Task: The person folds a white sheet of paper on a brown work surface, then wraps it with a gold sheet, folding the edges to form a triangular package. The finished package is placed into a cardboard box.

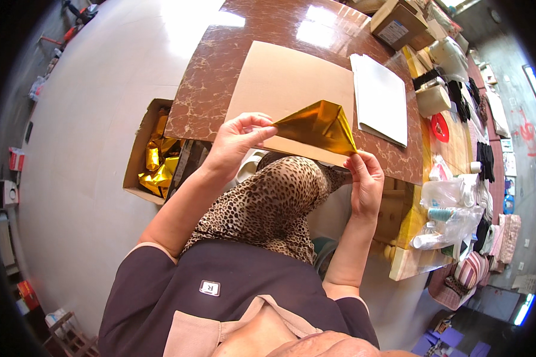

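A sheet of shiny gold foil paper [317, 127], partly folded with slanting edges, is stretched between my two hands above the near edge of a sheet of cardboard [290, 85]. My left hand [241, 138] pinches its left corner between thumb and fingers. At the lower right corner, my right hand [365, 176] grips the foil the same way. The cardboard lies flat on a brown marble-patterned table [196, 93]. To its right rests a stack of white paper [381, 102]. The foil's underside is hidden.
Left of the table stands an open cardboard box [145, 196] with crumpled and folded gold foil pieces [160, 172]. At right, a wooden table [415, 263] bears plastic bags [446, 192], a red round item [439, 127] and rolls. Closed cardboard boxes [397, 24] sit at the table's far right corner.
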Tool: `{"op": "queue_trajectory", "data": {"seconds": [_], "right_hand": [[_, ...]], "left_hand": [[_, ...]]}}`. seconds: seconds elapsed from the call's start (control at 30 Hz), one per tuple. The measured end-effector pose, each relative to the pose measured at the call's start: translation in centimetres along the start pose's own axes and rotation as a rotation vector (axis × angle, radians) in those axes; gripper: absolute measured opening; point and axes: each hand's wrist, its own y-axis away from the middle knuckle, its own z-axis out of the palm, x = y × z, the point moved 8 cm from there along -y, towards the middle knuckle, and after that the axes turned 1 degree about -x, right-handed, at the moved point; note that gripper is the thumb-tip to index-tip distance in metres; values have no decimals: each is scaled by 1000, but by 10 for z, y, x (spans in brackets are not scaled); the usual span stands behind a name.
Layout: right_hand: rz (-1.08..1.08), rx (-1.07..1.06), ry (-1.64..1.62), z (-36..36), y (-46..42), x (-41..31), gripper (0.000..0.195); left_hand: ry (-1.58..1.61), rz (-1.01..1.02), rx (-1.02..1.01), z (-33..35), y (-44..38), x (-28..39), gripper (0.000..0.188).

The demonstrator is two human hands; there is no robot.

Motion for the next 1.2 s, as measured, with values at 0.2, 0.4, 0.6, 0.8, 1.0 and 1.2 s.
{"op": "queue_trajectory", "data": {"seconds": [0.2, 0.4, 0.6, 0.8, 1.0, 1.2], "right_hand": [[2, -59, 99, 1, -2, -5, 21], [-5, -17, 130, 14, -3, -20, 20], [-13, -11, 165, 12, -1, -14, 15], [-34, -22, 246, 18, 0, -15, 12], [-16, -8, 258, 21, -7, -13, 12], [67, -39, 259, 24, -5, -8, 15]], "left_hand": [[-164, 35, 6, -5, 1, 9, 8], [-181, 42, -38, 2, 4, 8, 9], [-206, -9, -49, 11, 7, 3, 11], [-243, 67, -22, 8, 10, 1, 13], [-278, 58, -23, 6, 4, -1, 13], [-275, -4, -74, 3, -1, -10, 16]]}}
